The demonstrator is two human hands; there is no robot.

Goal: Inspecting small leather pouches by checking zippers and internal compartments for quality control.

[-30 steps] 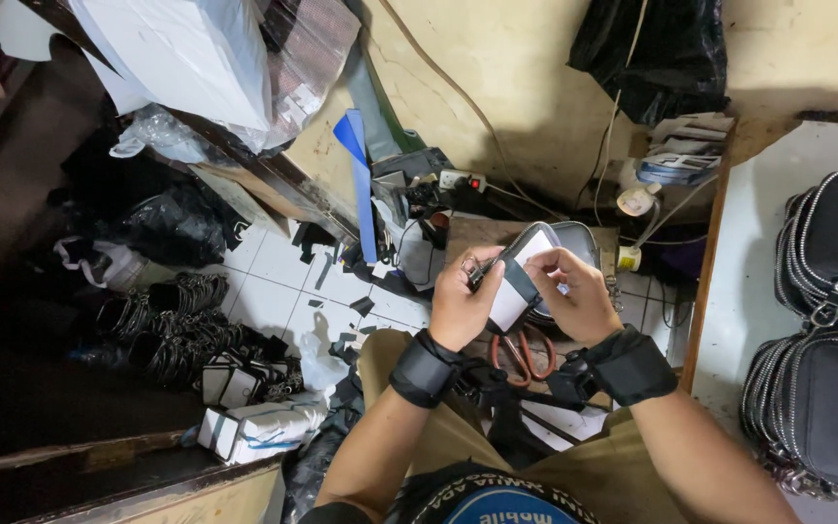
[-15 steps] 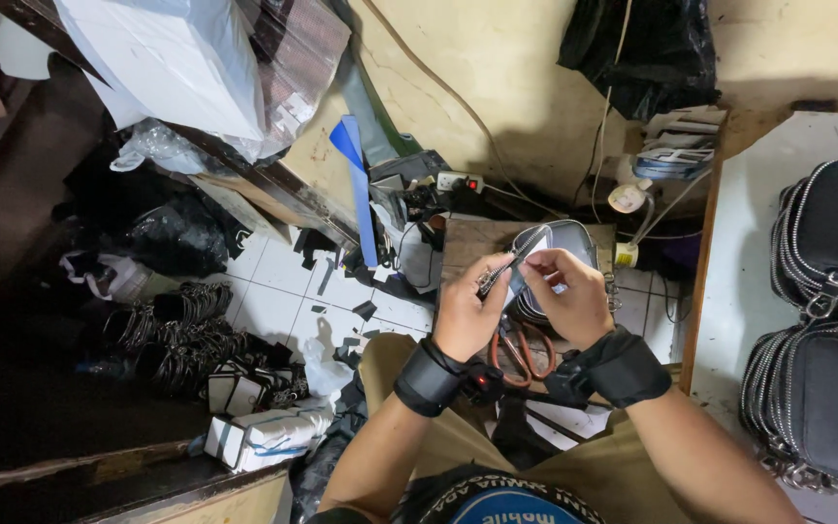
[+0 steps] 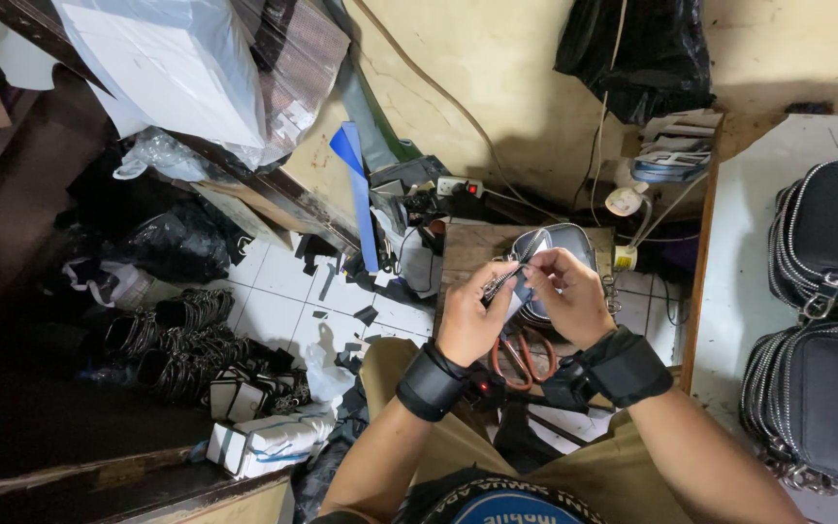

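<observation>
Shirt: a blue patch with white letters point(image 3: 497, 507) sits at the very bottom, closest to the camera.
Wrists: a black band point(image 3: 427, 381) wraps the left wrist, and another black band point(image 3: 623, 366) wraps the right one.
Left hand: the left hand point(image 3: 469, 315) is closed around a small black strap piece with a metal clip point(image 3: 502, 281).
Right hand: the right hand point(image 3: 566, 296) pinches the other end of the same piece with its fingertips.
The piece: thin, dark and shiny at the clip end, with a bit of white showing. It is held up between both hands, over the little wooden table.
Scissors: orange-handled scissors point(image 3: 516, 354) lie just under the hands.
Small bag: a grey bag with a zip point(image 3: 569, 243) sits on the wooden table point(image 3: 467, 247), partly hidden by the hands.
Boxes on floor: white boxes with dark edges point(image 3: 264, 439) lie low on the left, near a pile of black straps point(image 3: 181, 335).
Black bags: big black bags with silver zips point(image 3: 831, 320) are stacked on the white shelf point(image 3: 739, 281) on the right.
Blue strip: a long blue strip point(image 3: 359, 189) leans against the wall.
White package: a large white wrapped bundle point(image 3: 172, 63) sits far up on the left.
Black plastic bag: it hangs point(image 3: 637, 53) high on the yellow wall.
</observation>
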